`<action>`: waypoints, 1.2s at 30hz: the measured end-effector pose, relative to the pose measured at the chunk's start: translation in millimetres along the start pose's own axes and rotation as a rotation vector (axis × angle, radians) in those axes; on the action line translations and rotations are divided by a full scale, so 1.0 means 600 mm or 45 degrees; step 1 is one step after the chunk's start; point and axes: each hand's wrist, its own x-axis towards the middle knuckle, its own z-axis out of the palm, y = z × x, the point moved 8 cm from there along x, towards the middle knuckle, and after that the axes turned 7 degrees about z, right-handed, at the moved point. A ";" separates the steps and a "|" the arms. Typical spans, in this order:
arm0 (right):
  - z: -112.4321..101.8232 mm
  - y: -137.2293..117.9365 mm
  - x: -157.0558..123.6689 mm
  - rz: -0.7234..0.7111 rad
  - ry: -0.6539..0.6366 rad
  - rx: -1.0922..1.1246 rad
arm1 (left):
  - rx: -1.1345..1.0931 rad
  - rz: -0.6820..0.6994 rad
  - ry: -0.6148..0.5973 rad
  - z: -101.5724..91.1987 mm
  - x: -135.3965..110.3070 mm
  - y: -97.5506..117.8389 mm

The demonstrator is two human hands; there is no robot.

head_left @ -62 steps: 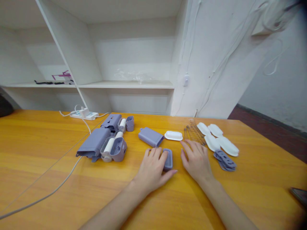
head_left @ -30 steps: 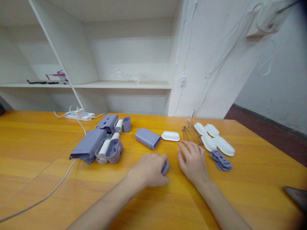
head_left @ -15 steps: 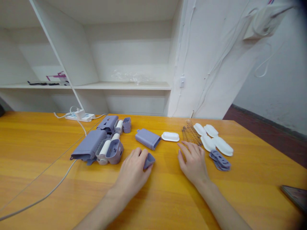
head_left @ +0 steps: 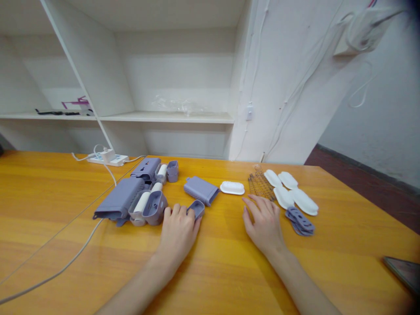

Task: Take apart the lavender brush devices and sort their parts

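Note:
My left hand [head_left: 179, 231] lies on the orange table [head_left: 49, 205] with its fingers curled on a small purple tray-shaped cap [head_left: 197, 207], its hollow side up. The cap sits just right of a purple-and-white device [head_left: 148, 204] and in front of a purple rectangular housing [head_left: 201, 190]. My right hand [head_left: 264, 222] rests flat on the table, fingers stretched out and holding nothing. Its fingertips lie near a wire mesh piece [head_left: 260, 183].
A white oval part [head_left: 232, 188] lies beyond my hands. Several white oval shells [head_left: 293, 192] and a stack of flat purple pieces [head_left: 300, 220] lie to the right. More purple devices [head_left: 149, 168], a power strip [head_left: 106, 158] with its cable, and white shelves stand behind. A phone [head_left: 402, 269] lies far right.
My left hand closed on the purple cap between my hands and carried it left and away from me, to beside the purple-and-white device. My right hand stayed flat in place.

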 end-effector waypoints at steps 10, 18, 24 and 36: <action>-0.002 -0.001 0.001 0.018 -0.011 0.005 | -0.008 -0.249 0.097 -0.057 0.028 -0.077; -0.001 0.000 0.000 0.014 -0.013 0.004 | 0.126 -0.340 -0.054 -0.049 0.089 -0.123; -0.001 0.002 0.002 0.026 -0.015 0.001 | 0.159 -0.391 -0.186 -0.020 0.130 -0.148; 0.000 0.005 0.002 0.047 -0.030 0.022 | 0.161 -0.405 -0.365 0.015 0.156 -0.155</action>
